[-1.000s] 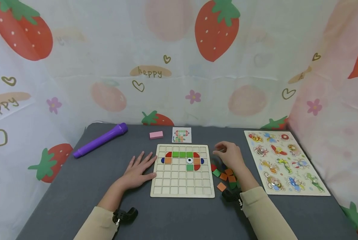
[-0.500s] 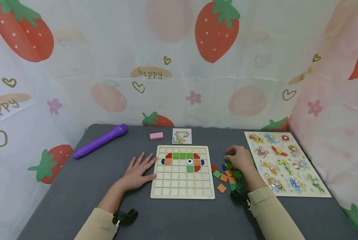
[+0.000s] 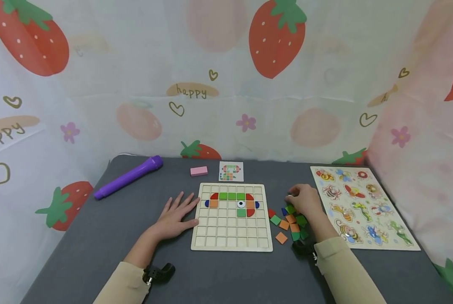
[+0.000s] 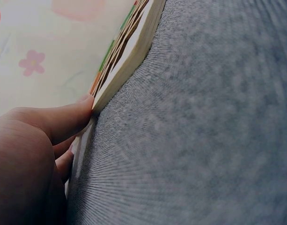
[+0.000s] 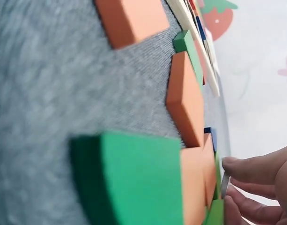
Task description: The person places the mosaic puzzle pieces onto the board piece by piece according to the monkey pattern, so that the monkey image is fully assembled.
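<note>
Before a curtain [image 3: 150,46] reading "happy" [image 3: 191,90], your left hand [image 3: 173,219], fingers [image 3: 190,206] spread, touches the left edge of the board [image 3: 231,232] on the counter [image 3: 226,278], while your right hand [image 3: 306,202] pinches a small pale piece [image 5: 225,183] beside the coloured blocks [image 3: 290,218].

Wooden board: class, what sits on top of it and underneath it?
On top: green tiles, red pieces, orange tiles, blue pieces and an eye tile. Whatever lies underneath the board is covered and cannot be seen.
</note>
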Demonstrator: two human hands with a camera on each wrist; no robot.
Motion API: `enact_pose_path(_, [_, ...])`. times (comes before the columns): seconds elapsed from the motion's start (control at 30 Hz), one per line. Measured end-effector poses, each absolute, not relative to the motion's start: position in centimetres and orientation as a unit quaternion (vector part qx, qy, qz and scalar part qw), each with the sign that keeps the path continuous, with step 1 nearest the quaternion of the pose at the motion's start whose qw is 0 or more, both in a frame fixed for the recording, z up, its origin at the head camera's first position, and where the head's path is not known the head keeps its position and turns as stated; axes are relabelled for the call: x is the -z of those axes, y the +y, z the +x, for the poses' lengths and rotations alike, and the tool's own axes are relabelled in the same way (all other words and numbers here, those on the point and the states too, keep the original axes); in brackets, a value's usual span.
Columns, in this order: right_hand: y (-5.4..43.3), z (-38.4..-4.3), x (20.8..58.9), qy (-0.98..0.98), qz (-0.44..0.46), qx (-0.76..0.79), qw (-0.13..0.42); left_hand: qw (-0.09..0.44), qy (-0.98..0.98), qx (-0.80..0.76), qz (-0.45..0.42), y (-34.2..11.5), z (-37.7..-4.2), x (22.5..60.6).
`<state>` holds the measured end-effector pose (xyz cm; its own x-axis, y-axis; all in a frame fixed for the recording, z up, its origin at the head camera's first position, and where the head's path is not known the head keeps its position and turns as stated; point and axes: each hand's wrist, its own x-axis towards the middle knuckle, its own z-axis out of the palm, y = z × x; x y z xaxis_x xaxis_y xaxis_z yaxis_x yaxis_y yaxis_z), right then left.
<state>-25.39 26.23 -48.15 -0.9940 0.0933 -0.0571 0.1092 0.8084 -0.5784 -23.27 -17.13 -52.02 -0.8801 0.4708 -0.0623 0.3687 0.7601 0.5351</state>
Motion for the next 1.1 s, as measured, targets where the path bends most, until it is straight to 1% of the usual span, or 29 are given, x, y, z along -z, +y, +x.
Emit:
enact_pose_path(0.2, [25.7,-25.7,47.7,0.946,0.047,0.321,-0.003,0.097,0.936,-0.256,0.22,-17.3,-23.3,52.2])
enact_pose_path(0.37, [24.8,-25.3,47.4,0.938,0.034,0.345,-0.017,0.099,0.935,-0.261,0.22,-17.3,-23.3,52.1])
enact_pose_path(0.87, [21.5,-23.6,46.9,0.918,0.008,0.395,0.005,0.095,0.935,-0.261,0.222,-17.2,-23.2,52.4])
enact_pose_path(1.1, [19.3,-23.3,46.5,0.906,-0.009,0.422,-0.01,0.098,0.935,-0.258,0.222,-17.1,-23.5,52.5])
